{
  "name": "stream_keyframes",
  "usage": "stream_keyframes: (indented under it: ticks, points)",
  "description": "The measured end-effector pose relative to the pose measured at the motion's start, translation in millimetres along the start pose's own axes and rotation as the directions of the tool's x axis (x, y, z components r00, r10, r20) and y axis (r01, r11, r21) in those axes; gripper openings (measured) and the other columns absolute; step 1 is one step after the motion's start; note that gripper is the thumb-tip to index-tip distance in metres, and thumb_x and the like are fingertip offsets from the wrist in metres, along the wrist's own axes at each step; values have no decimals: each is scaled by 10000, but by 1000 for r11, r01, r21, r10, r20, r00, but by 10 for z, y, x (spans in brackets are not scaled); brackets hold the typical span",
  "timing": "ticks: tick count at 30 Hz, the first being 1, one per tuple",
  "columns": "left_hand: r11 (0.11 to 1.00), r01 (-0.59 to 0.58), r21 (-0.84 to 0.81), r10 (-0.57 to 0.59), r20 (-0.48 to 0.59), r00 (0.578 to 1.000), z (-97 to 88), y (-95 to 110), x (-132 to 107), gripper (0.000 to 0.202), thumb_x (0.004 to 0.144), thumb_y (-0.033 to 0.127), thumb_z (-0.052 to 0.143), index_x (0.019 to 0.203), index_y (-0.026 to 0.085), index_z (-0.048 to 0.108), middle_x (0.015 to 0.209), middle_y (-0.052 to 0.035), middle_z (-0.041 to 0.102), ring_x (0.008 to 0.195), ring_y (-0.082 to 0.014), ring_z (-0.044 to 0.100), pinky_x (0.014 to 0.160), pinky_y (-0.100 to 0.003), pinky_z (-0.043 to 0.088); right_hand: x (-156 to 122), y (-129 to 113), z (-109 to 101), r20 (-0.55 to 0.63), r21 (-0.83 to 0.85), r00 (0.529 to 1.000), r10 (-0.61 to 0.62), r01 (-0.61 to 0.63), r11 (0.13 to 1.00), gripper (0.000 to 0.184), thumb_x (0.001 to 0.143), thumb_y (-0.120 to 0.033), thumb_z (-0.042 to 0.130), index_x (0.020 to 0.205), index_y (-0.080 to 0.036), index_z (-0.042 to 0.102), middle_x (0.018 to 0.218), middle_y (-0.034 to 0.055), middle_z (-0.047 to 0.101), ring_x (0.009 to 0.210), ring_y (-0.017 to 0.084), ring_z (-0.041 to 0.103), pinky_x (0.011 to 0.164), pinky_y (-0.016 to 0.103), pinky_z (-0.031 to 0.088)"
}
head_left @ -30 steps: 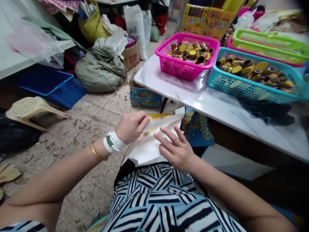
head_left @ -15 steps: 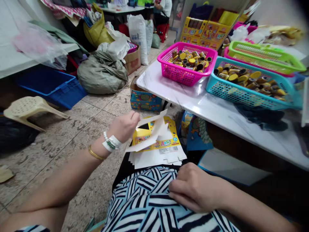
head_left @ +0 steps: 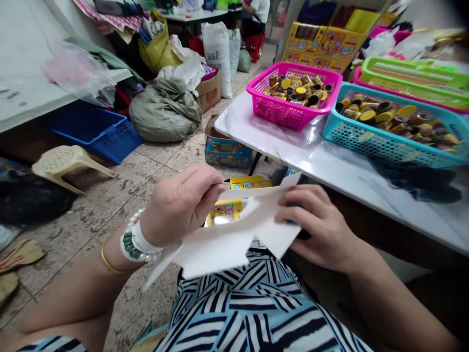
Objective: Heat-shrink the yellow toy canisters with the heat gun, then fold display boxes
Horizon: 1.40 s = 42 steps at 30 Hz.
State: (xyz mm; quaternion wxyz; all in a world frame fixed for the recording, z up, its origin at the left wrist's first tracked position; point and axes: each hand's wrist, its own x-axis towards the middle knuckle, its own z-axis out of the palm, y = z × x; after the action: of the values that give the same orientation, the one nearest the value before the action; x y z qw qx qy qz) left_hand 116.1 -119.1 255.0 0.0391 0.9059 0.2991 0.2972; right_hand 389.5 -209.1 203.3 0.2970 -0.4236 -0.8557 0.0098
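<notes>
Both my hands hold one flat, unfolded cardboard box blank [head_left: 234, 234], white side up, above my lap. My left hand [head_left: 179, 203] pinches its upper left edge with thumb and fingers closed. My right hand [head_left: 320, 227] grips its right side, fingers curled round the edge. Below the blank, a stack of yellow printed box blanks [head_left: 234, 205] lies on my lap, mostly hidden. My striped skirt [head_left: 252, 303] fills the foreground.
A white marble-look table [head_left: 286, 142] stands to the right with a pink basket [head_left: 293, 110] and a teal basket [head_left: 388, 142] of small yellow-lidded tubes, and a green basket [head_left: 414, 73] behind. On the floor: blue crate [head_left: 98, 129], beige stool [head_left: 66, 164], grey sack [head_left: 164, 110], printed carton [head_left: 227, 149].
My left hand lifted one blank off the stack and raised it toward me. My right hand left my lap and took hold of the blank's right side.
</notes>
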Motion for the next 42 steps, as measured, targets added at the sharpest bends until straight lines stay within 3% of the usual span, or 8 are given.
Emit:
stream_keyframes:
  ticks: [7, 14, 20, 24, 27, 31, 36, 42]
  points:
    - [974, 196, -110, -208, -117, 971, 735, 9, -334, 151, 961, 228, 464, 853, 171, 555, 781, -42, 626, 741, -151, 604, 687, -266, 483, -286, -188, -180, 302, 197, 953, -17, -45, 979, 48, 859, -186, 591, 859, -219, 626, 780, 23, 671, 1019, 237, 599, 1055, 484, 356]
    - [874, 357, -329, -408, -101, 907, 1455, -88, -491, 183, 972, 312, 434, 896, 181, 537, 801, -44, 633, 718, -159, 601, 649, -274, 468, -722, 29, 420, 28, 541, 981, 194, -178, 822, 333, 958, -463, 499, 878, -180, 654, 794, 67, 666, 843, 208, 670, 1007, 467, 459]
    - [863, 343, -371, -390, -58, 919, 1407, -17, -502, 124, 959, 310, 490, 951, 192, 527, 694, 20, 620, 574, -113, 576, 548, -220, 419, -706, 65, 662, -236, 706, 598, 766, -436, 558, 475, 755, -199, 760, 1183, -273, 566, 1147, 75, 593, 1024, 214, 651, 781, 337, 604]
    - [827, 358, -434, -357, 87, 930, 1375, -90, -513, 130, 919, 314, 555, 954, 192, 529, 567, 69, 497, 460, -95, 467, 479, -212, 370, -572, 185, 685, 95, 604, 675, 732, -623, 497, 322, 783, -231, 727, 1102, -220, 685, 1048, 74, 696, 913, 210, 689, 748, 318, 604]
    - [688, 406, -601, -241, 338, 910, 1309, -233, -511, 253, 858, 286, 624, 1073, 190, 533, 701, 21, 607, 519, -107, 537, 468, -209, 414, -518, 234, 682, 34, 485, 747, 664, -594, 642, 136, 877, -236, 628, 920, -221, 756, 922, 48, 737, 851, 199, 699, 784, 340, 592]
    - [556, 372, -744, -36, 426, 904, 1166, -423, -506, 97, 892, 247, 560, 900, 182, 632, 1039, -105, 717, 957, -196, 685, 830, -340, 556, -494, 273, 573, 289, 548, 903, 319, -429, 718, 361, 972, -398, 515, 1278, -262, 649, 1300, 79, 643, 1207, 229, 600, 1055, 421, 464]
    - [601, 385, -700, -99, 413, 905, 1186, -493, -497, 152, 832, 280, 664, 730, 170, 691, 991, -102, 748, 932, -208, 706, 894, -380, 547, -460, 404, 506, 545, 630, 833, 92, -480, 611, 652, 979, -645, 230, 1434, -259, 492, 1547, 57, 374, 1429, 253, 342, 1161, 463, 301]
    - [638, 436, -635, 56, 603, 796, 1168, -594, -396, 156, 851, 274, 621, 876, 197, 754, 1099, -70, 733, 1025, -215, 683, 942, -366, 523, -251, 481, 595, 757, 318, 607, 243, -666, 674, 711, 846, -403, 673, 1490, -287, 394, 1472, 17, 490, 1255, 278, 552, 1044, 413, 461]
